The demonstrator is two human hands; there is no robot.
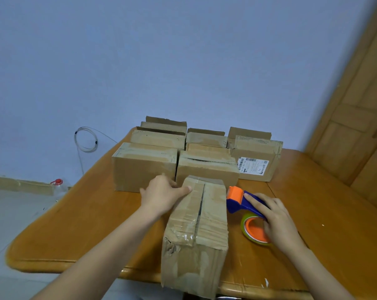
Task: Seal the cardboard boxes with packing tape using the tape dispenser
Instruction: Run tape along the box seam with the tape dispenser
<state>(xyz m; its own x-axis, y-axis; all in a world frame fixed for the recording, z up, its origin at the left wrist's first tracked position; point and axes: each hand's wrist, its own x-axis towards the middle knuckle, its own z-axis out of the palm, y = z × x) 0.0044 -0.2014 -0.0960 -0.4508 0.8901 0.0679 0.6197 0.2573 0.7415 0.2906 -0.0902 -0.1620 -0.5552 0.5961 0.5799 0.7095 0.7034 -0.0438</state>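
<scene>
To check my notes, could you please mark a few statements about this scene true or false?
The right hand holds the tape dispenser. True.
The tape dispenser sits on the nearest box. False: it lies on the table, to the box's right.
The nearest box's top seam shows a gap. True.
The left hand is off the nearest box. False: it grips its far left edge.
The labelled box stands rear left. False: it stands rear right.

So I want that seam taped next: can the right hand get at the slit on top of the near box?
Probably yes. The right hand holds the tape dispenser beside the near box, the slit lies uncovered on top, and the left hand grips the far left edge, clear of it.
</scene>
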